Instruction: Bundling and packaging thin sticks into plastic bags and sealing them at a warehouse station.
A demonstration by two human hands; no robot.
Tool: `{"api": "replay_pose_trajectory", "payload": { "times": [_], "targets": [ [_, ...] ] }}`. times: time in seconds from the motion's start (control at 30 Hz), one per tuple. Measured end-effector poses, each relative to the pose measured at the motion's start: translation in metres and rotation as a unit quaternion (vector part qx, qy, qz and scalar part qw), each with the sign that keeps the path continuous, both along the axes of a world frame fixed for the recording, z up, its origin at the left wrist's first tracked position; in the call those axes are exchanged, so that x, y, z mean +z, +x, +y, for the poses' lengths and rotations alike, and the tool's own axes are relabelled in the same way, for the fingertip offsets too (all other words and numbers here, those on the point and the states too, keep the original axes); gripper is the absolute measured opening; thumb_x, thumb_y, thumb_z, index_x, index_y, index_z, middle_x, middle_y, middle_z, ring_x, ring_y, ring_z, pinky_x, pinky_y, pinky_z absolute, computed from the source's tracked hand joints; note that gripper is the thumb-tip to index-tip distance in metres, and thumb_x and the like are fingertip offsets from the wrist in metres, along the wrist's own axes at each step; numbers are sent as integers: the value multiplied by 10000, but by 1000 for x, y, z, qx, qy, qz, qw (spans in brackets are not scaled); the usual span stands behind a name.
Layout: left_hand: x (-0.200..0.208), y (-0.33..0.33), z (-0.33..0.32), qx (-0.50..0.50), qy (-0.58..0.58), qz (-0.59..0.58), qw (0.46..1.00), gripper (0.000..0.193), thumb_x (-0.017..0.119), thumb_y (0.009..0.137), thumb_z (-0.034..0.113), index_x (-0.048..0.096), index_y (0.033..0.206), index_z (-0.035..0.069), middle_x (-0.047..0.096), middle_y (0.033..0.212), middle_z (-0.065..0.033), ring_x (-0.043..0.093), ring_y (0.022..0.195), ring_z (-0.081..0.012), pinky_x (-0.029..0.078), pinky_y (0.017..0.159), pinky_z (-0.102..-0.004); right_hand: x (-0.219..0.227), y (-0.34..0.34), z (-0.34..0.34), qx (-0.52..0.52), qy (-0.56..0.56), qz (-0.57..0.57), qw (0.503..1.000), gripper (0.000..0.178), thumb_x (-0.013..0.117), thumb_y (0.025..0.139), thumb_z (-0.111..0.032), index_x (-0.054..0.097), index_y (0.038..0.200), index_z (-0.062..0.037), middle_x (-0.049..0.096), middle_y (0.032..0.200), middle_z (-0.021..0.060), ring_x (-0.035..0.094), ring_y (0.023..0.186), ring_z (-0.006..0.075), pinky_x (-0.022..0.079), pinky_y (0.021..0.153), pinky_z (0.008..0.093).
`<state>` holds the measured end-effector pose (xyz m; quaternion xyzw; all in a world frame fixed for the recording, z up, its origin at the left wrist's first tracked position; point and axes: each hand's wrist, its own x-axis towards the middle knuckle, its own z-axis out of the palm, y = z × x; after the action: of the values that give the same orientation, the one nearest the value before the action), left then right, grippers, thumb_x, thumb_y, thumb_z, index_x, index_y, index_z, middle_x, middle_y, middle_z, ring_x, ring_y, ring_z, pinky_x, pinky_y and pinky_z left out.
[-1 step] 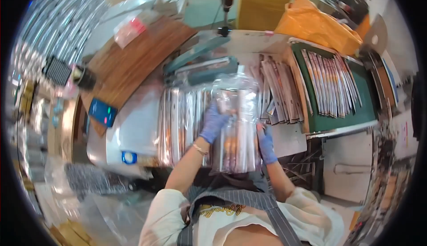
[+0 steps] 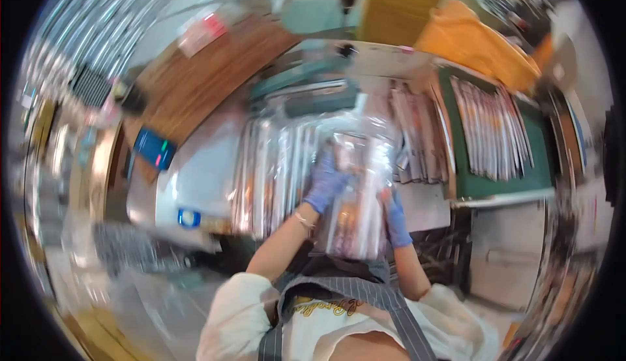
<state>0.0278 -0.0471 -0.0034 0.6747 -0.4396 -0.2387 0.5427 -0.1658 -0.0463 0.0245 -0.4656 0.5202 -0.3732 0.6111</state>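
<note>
Before my torso I hold a clear plastic bag (image 2: 357, 225) with slim printed packets inside, blurred by motion. My left hand (image 2: 328, 182), in a purple glove, grips its left side, with the thumb lying over the front. Along the right edge is my right hand (image 2: 396, 219), gloved too, its fingers closed on the bag and partly hidden behind it. Just left of the bag, a row of similar plastic-wrapped packets (image 2: 264, 178) lies on the table. Behind to the right, slim packets (image 2: 416, 136) lean together in a loose bundle.
A green-lined tray (image 2: 495, 188) at the right carries a row of slim packets (image 2: 490, 129). Teal metal device (image 2: 313, 100) stands at the back. A wooden board (image 2: 208, 67), a phone (image 2: 154, 148) and a blue tape roll (image 2: 189, 218) are at the left. An orange bag (image 2: 479, 41) lies beyond the tray.
The bag and both hands have shifted slightly right and down in the picture. The surroundings have shifted a little too, and the view is more blurred. Both hands keep their hold.
</note>
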Motion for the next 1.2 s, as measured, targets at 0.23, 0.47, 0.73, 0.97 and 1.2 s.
{"api": "replay_pose_trajectory", "payload": {
  "times": [0.23, 0.47, 0.73, 0.97, 1.2],
  "targets": [
    [11, -111, 134, -109, 224, 220, 943, 1191, 790, 487, 520, 155, 1364, 23, 365, 1299, -218, 348, 1221, -318, 269, 1024, -344, -92, -184, 92, 97, 320, -178, 926, 593, 659, 703, -313, 447, 1156, 5, 559, 994, 139, 569, 829, 238, 484, 717, 343],
    [130, -36, 211, -37, -171, 322, 930, 1107, 825, 551, 315, 143, 1371, 17, 331, 1338, -131, 314, 1229, -199, 246, 1030, -328, 30, -48, 82, 273, 35, -128, 953, 756, 690, 663, -313, 331, 1271, -40, 497, 1102, 127, 519, 960, 255, 461, 807, 366],
    [241, 193, 521, 337, 301, -507, 734, 371, 692, 640, 351, 657, 889, 78, 555, 1122, -147, 496, 1086, -286, 369, 941, -371, 222, 217, 241, 394, -393, -170, 813, 585, 689, 612, 10, 446, 1143, 42, 531, 1071, 154, 546, 897, 212, 466, 777, 329],
    [154, 233, 751, 376, 297, -156, 864, 407, 596, 723, 152, 546, 1109, 32, 545, 1136, -88, 485, 1058, -162, 369, 909, -260, 144, 297, 485, 444, -383, -274, 762, 846, 716, 604, -170, 245, 1271, 48, 428, 1151, 202, 449, 1034, 319, 351, 912, 380],
    [145, 144, 710, 212, -105, 163, 958, 621, 597, 722, 24, 366, 1298, -1, 477, 1240, -55, 436, 1133, -132, 345, 974, -272, -49, 278, 442, 778, -357, 142, 497, 569, 645, 713, -223, 358, 1147, 7, 593, 894, 179, 599, 768, 292, 480, 695, 375]
  ]
}}
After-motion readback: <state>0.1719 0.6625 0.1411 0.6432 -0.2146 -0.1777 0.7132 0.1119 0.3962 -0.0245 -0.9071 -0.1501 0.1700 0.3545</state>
